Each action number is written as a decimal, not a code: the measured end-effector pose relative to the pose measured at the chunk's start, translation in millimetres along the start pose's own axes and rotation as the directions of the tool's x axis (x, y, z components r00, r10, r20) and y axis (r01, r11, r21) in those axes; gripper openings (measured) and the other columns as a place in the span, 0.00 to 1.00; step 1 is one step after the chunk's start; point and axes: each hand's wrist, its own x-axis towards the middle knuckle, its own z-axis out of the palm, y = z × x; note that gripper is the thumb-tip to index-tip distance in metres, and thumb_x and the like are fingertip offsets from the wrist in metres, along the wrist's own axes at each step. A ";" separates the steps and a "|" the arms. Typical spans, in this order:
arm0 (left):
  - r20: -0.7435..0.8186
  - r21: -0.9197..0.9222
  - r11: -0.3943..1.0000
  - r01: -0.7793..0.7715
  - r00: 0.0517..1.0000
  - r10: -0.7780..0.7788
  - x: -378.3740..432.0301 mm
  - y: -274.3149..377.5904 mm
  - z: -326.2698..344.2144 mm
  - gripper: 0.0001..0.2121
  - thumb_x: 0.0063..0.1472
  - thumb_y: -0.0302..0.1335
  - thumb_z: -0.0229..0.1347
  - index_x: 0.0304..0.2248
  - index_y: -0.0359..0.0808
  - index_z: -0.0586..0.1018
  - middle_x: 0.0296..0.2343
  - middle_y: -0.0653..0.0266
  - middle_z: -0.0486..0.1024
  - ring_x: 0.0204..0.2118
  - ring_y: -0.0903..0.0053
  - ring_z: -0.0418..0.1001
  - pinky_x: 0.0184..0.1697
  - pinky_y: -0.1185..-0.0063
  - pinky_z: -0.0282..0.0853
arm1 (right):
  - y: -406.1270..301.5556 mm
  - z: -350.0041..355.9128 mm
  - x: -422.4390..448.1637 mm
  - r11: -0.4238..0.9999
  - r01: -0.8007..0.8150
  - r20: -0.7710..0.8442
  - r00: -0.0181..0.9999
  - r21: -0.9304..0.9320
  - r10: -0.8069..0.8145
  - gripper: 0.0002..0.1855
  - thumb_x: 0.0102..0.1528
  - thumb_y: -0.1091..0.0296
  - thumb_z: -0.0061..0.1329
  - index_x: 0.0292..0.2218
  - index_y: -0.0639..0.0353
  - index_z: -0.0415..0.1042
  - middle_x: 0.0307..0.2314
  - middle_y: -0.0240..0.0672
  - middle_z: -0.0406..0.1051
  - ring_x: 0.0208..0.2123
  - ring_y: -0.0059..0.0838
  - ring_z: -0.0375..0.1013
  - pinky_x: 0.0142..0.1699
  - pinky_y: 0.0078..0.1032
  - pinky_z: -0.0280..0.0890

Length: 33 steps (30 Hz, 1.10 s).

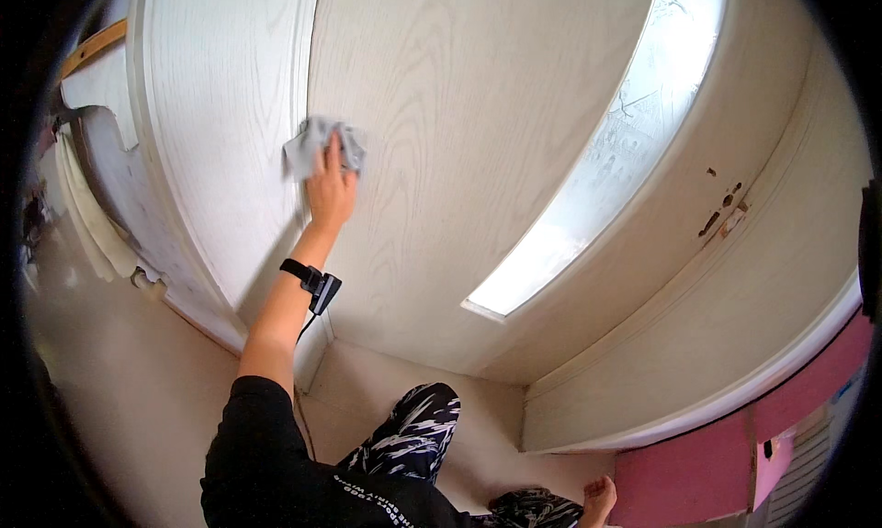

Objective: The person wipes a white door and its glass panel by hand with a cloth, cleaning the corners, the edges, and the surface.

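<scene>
My left hand [331, 183] presses a crumpled grey cloth [303, 153] flat against a pale wood-grain door [427, 149], at the seam with the white door frame [227, 115]. The fingers lie over the cloth, and both are slightly blurred. A black strap with a small corded device [324, 290] sits on my left forearm. Low at the right, my right hand [599, 497] is beside my knee in patterned trousers [537, 509]. Its fingers look curled, and I cannot tell whether anything is in them. A long frosted glass pane [586, 177] is set in the door.
Holes [727, 201] and a worn patch mark the door's right edge. A pink panel [682, 469] stands at lower right. At far left hangs a pale yellow cloth [93, 218] below a wooden strip [96, 46]. My other knee [427, 418] is near the door's foot, above the beige floor [151, 390].
</scene>
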 end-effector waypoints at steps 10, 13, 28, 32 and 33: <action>0.705 -0.256 0.966 0.025 0.688 0.169 -45.8 111.7 62.1 0.30 0.47 0.30 0.53 0.51 0.35 0.58 0.40 0.51 0.64 0.45 0.58 0.59 0.49 0.63 0.52 | -15.8 11.5 -28.3 0.997 0.059 0.083 0.995 -0.044 -0.055 0.06 0.50 0.68 0.43 0.27 0.60 0.68 0.18 0.33 0.62 0.20 0.27 0.63 0.26 0.27 0.61; -0.085 -0.315 0.802 -0.508 0.857 0.509 -54.3 137.1 95.3 0.20 0.48 0.31 0.51 0.43 0.36 0.69 0.36 0.59 0.69 0.44 0.64 0.61 0.48 0.65 0.53 | -9.0 22.5 -25.9 0.996 0.072 0.087 0.994 -0.048 -0.068 0.07 0.50 0.67 0.43 0.29 0.60 0.68 0.19 0.33 0.62 0.20 0.27 0.62 0.27 0.27 0.62; -0.086 0.067 0.996 0.058 0.995 -0.052 -86.8 -38.3 47.8 0.31 0.48 0.25 0.47 0.53 0.32 0.53 0.46 0.46 0.55 0.51 0.53 0.51 0.53 0.60 0.44 | -19.2 8.6 -39.2 0.996 0.035 0.015 0.999 -0.087 -0.034 0.06 0.51 0.68 0.43 0.27 0.61 0.67 0.18 0.31 0.62 0.19 0.25 0.61 0.27 0.26 0.61; -0.359 0.020 0.999 0.026 0.933 -0.018 -66.7 -23.5 58.2 0.30 0.48 0.22 0.47 0.52 0.27 0.53 0.46 0.45 0.54 0.50 0.50 0.50 0.53 0.60 0.43 | -14.4 21.9 -40.5 0.996 0.049 -0.081 0.995 -0.074 -0.055 0.06 0.51 0.67 0.43 0.28 0.60 0.66 0.18 0.32 0.62 0.19 0.26 0.62 0.24 0.26 0.59; -0.317 -0.066 0.997 0.047 0.946 -0.066 -64.5 -11.7 65.2 0.29 0.47 0.21 0.47 0.51 0.27 0.55 0.47 0.46 0.54 0.51 0.49 0.49 0.54 0.60 0.41 | -14.0 22.3 -39.5 0.996 0.052 -0.079 0.995 -0.073 -0.057 0.06 0.51 0.67 0.43 0.28 0.60 0.66 0.18 0.32 0.62 0.19 0.26 0.62 0.24 0.26 0.59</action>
